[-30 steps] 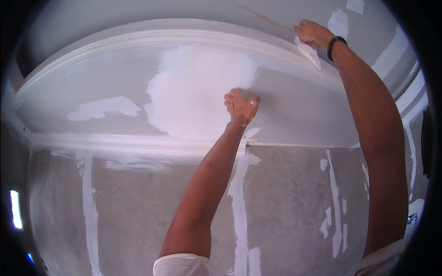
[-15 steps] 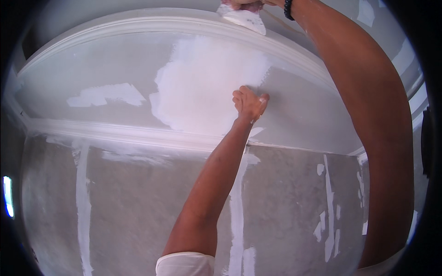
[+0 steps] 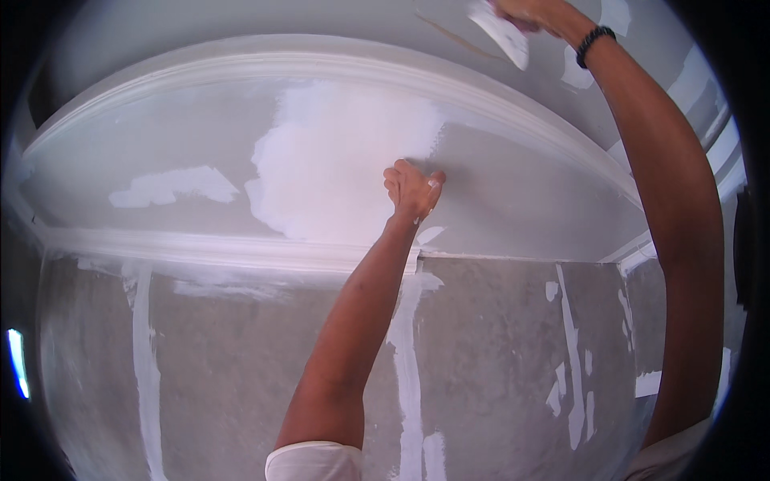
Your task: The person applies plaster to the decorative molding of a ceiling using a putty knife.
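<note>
My right hand (image 3: 539, 13) grips a putty knife at the top right, its handle mostly hidden in my fingers. The putty knife's broad blade (image 3: 504, 36) is coated white and lies in front of the grey surface above the curved moulding (image 3: 321, 50). Lower down, my left hand (image 3: 413, 191) is raised with its fingers curled, its back toward me and white smears near the thumb. It overlaps the right edge of a large white patch of filler (image 3: 337, 160) on the grey panel (image 3: 513, 188). Whatever its palm might hold is hidden.
A lower white moulding (image 3: 216, 247) runs under the panel and stops near my left forearm. Below it the grey wall (image 3: 249, 361) carries vertical white filler strips (image 3: 144, 361). More white patches (image 3: 577, 74) mark the upper right. A bright opening (image 3: 18, 363) shows far left.
My right hand has carried the putty knife rightward, off the curved moulding and over the grey surface above. The view has shifted slightly; my left hand keeps its place by the white patch.
</note>
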### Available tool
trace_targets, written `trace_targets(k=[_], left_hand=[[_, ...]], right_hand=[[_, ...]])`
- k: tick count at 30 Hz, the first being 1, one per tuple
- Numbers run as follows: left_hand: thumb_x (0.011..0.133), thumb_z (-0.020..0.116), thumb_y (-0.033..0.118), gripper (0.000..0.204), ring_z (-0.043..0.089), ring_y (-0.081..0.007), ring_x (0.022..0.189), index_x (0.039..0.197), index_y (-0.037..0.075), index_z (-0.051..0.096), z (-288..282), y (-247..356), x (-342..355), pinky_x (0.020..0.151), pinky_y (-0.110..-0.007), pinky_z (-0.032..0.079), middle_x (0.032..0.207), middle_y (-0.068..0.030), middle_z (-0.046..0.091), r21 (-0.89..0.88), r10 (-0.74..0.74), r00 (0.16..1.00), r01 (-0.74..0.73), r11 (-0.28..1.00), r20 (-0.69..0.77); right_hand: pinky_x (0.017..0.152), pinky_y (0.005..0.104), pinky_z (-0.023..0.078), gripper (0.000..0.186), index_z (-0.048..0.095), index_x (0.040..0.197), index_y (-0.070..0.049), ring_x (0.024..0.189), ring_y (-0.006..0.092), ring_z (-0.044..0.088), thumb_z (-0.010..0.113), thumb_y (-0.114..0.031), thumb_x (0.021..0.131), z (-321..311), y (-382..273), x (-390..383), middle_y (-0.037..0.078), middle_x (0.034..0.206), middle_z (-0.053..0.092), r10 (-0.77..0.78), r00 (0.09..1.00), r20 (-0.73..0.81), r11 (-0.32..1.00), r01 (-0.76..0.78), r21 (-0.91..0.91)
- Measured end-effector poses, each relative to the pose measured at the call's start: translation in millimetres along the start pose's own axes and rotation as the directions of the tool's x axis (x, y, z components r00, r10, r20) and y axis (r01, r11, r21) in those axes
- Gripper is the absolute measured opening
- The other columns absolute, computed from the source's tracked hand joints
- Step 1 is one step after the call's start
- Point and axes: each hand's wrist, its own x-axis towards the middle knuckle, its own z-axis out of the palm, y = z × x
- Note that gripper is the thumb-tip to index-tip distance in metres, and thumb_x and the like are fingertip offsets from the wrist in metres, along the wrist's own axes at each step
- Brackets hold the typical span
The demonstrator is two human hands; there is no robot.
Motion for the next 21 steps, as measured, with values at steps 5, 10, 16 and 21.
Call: trace_targets(k=[5,10,16,21], left_hand=[[0.072,0.062,0.031,0.069,0.039,-0.0382,0.109,0.118,-0.011,0.035,7,8,-2,0.097,-0.045,0.035,0.117,-0.0261,0.035,-0.038,-0.027,0.998,0.029,0.999,0.05],[0.071,0.061,0.031,0.068,0.038,-0.0383,0.109,0.118,-0.011,0.035,4,9,-2,0.098,-0.045,0.034,0.117,-0.0263,0.035,-0.039,-0.015,0.998,0.017,0.999,0.067],[0.074,0.066,0.03,0.072,0.039,-0.0403,0.109,0.12,-0.013,0.033,3,4,2,0.096,-0.046,0.037,0.118,-0.0294,0.034,-0.045,0.016,0.997,-0.012,0.999,0.077],[0.073,0.062,0.031,0.069,0.037,-0.0387,0.112,0.12,-0.01,0.034,2,7,-1,0.098,-0.044,0.035,0.12,-0.0264,0.034,-0.055,-0.014,0.995,0.02,0.998,0.102]], right_hand=[[0.048,0.0402,0.042,0.053,0.053,0.067,0.0,0.05,0.0218,0.049,0.04,-0.04,0.1,72,106,15,0.01,0.057,0.05,0.103,0.995,-0.003,0.988,-0.102,0.115],[0.047,0.0407,0.042,0.052,0.054,0.068,0.002,0.049,0.0237,0.051,0.043,-0.038,0.099,90,84,-12,0.012,0.057,0.053,0.17,0.973,0.158,0.975,-0.189,0.116],[0.055,0.043,0.047,0.05,0.061,0.075,0.002,0.059,0.0249,0.059,0.042,-0.038,0.099,81,13,11,0.014,0.067,0.061,0.02,0.988,0.154,0.995,-0.035,0.094],[0.05,0.0408,0.033,0.05,0.053,0.062,-0.007,0.047,0.0207,0.039,0.037,-0.036,0.099,30,-83,-15,0.005,0.054,0.045,-0.004,0.982,0.19,0.996,-0.014,0.093]])
